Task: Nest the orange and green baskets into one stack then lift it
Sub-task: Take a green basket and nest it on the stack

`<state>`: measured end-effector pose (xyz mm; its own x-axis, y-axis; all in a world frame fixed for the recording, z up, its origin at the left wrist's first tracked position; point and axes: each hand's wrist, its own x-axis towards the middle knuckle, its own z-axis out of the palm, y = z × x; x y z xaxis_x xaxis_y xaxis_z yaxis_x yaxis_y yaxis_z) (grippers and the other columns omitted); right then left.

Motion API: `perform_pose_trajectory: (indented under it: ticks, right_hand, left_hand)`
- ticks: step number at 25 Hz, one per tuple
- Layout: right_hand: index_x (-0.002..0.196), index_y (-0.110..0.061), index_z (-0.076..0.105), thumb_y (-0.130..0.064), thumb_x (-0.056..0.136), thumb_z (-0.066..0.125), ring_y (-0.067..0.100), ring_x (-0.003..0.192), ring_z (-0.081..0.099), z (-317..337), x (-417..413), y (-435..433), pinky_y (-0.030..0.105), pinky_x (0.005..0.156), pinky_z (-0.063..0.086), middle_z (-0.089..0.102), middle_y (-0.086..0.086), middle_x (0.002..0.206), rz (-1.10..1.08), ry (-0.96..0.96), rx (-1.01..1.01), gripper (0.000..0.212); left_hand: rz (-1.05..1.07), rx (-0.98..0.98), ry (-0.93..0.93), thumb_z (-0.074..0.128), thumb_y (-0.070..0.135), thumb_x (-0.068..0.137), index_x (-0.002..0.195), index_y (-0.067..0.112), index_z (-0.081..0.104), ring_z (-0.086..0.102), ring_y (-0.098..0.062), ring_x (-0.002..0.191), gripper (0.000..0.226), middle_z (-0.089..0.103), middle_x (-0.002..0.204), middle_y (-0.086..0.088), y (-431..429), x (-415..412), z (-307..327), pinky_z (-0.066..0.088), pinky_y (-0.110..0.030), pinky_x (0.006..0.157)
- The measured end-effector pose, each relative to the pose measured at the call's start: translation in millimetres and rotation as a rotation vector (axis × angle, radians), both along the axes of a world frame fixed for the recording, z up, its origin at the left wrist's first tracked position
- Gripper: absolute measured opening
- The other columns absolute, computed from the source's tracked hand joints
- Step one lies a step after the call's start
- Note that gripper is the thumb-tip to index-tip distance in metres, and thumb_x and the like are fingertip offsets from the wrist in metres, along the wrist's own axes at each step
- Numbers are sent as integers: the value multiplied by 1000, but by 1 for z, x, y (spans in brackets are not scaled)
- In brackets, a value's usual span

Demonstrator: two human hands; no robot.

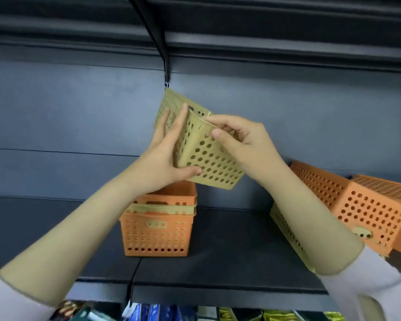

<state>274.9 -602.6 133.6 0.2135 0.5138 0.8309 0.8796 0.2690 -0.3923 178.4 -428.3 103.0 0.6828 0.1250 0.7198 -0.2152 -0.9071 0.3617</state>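
Observation:
I hold a yellow-green perforated basket (206,156) tilted in the air above the shelf. My left hand (164,156) grips its near corner from the left and below. My right hand (239,137) pinches its upper rim from the right. Right beneath it stands a nested stack (158,230) on the dark shelf: an orange basket outside, a green rim showing within, and another orange basket on top. At the right lie more baskets on their sides, an orange one (368,209) and a green one (287,228) partly hidden behind my right forearm.
The dark shelf board (229,246) runs across the view, with a grey back panel (67,117) behind and another shelf overhead. A black bracket (166,66) hangs just above the held basket. Packaged goods (195,313) fill the shelf below.

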Motion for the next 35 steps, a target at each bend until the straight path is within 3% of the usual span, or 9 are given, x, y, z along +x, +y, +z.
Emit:
perform_pose_trajectory:
  ticks: [4, 7, 10, 13, 17, 20, 27, 32, 35]
  right_hand:
    - [113, -34, 62, -2, 96, 53, 2, 106, 65, -4, -26, 56, 28, 92, 53, 71, -15, 111, -5, 1, -130, 38]
    - [115, -35, 59, -5, 97, 53, -4, 107, 63, -3, -42, 82, 22, 91, 51, 71, -20, 110, -42, -15, -219, 36]
    - [121, -30, 62, -14, 94, 61, 0, 125, 52, -5, -38, 90, 31, 109, 38, 64, -18, 128, -261, -148, -229, 31]
    - [129, -37, 58, -35, 88, 70, 12, 143, 29, -28, -10, 76, 44, 118, 21, 43, -8, 151, -589, -18, -214, 43]
    - [140, -37, 41, -20, 94, 64, 10, 122, 61, -67, 1, 76, 25, 90, 54, 63, -1, 132, -169, 524, -159, 55]
    - [144, -27, 39, -7, 95, 59, 9, 106, 69, -69, 0, 81, 24, 80, 56, 66, 3, 125, -145, 531, -74, 56]
    - [150, -22, 35, -3, 96, 57, 18, 124, 62, -68, -3, 80, 24, 83, 56, 64, 6, 135, -116, 561, -11, 62]
    - [147, -25, 37, 0, 95, 57, 16, 122, 63, -79, -6, 80, 31, 96, 53, 64, 6, 135, -82, 516, -9, 61]
    - [142, -30, 46, -18, 100, 54, 13, 124, 61, -94, -6, 78, 34, 105, 48, 65, -1, 133, -132, 495, -51, 44]
  left_hand:
    - [-45, -90, 97, 86, 38, 65, 148, 47, 4, 2, -9, 149, 118, 0, 161, 8, 67, -32, -4, 24, -35, 116]
    - [-134, -175, 142, 89, 34, 62, 141, 33, 13, 37, 12, 123, 109, 22, 134, 35, 92, -38, -12, 48, -36, 101]
    - [-165, -217, 177, 86, 35, 64, 135, 27, 15, 46, 4, 120, 101, 29, 130, 31, 122, -37, -21, 52, -35, 95]
    - [-228, -296, 183, 83, 48, 63, 138, 33, 17, 36, -10, 138, 101, 28, 153, 9, 151, -38, -31, 38, -38, 111]
    - [-381, -439, 176, 78, 22, 74, 136, 38, 19, 50, 6, 124, 87, 48, 139, 16, 156, -33, -40, 47, -20, 98]
    - [-422, -486, 138, 73, 5, 80, 139, 34, 19, 54, 12, 116, 84, 53, 129, 23, 160, -26, -46, 46, -10, 88]
    - [-502, -498, 83, 82, 42, 68, 152, 32, 8, 37, -5, 140, 113, 28, 159, 5, 159, -23, -56, 35, -34, 113]
    - [-520, -460, 49, 79, 32, 75, 149, 34, 9, 29, -7, 144, 102, 19, 162, 3, 160, -27, -61, 34, -31, 113]
    - [-417, -394, 107, 65, 50, 78, 143, 33, 21, 31, -2, 141, 80, 26, 157, 14, 160, -39, -76, 33, -31, 113]
